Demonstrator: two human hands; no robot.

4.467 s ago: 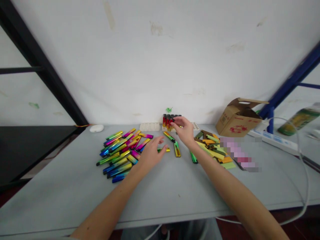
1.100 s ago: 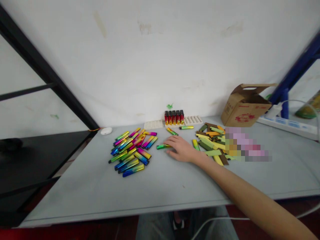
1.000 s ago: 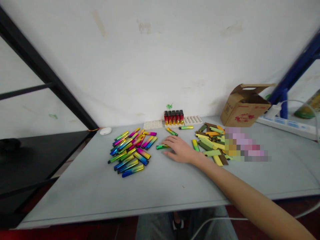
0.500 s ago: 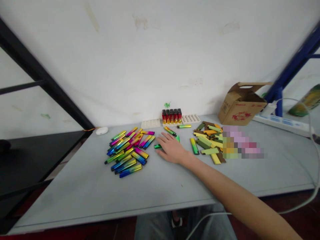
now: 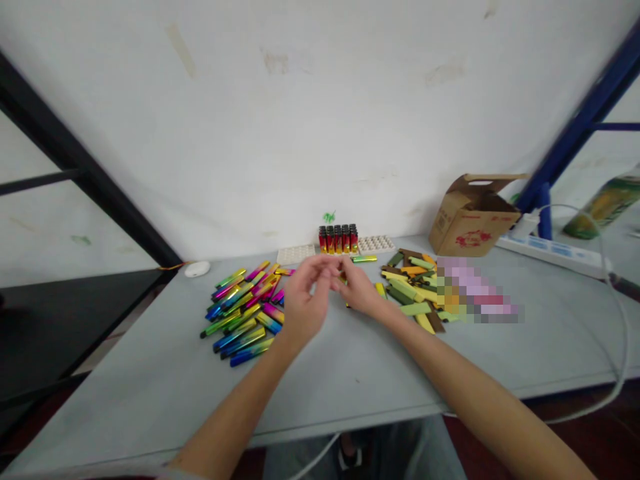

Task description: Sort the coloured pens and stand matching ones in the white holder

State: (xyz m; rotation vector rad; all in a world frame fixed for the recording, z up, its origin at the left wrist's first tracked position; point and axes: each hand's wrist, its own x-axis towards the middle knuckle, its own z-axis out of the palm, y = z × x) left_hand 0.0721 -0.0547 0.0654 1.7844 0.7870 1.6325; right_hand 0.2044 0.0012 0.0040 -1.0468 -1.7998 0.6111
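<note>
My left hand is raised over the middle of the desk, its fingers curled toward my right hand. The fingertips of both hands meet, and whatever may be between them is hidden. Left of my hands lies a pile of shiny lighters in blue, yellow, green and pink. On the right is a heap of matt green, yellow, orange and brown lighters. Behind the hands, red lighters with black tops stand upright in rows. A yellow-green lighter lies just in front of a white tray.
White trays with holes flank the upright rows by the wall. An open cardboard box stands back right, beside a power strip and a white cable. A white case sits at the back left. The grey desk ends near my lap.
My left hand has come into view and met my right hand above the desk. My right hand, earlier spread low over the green lighters, has lifted and drawn its fingers in.
</note>
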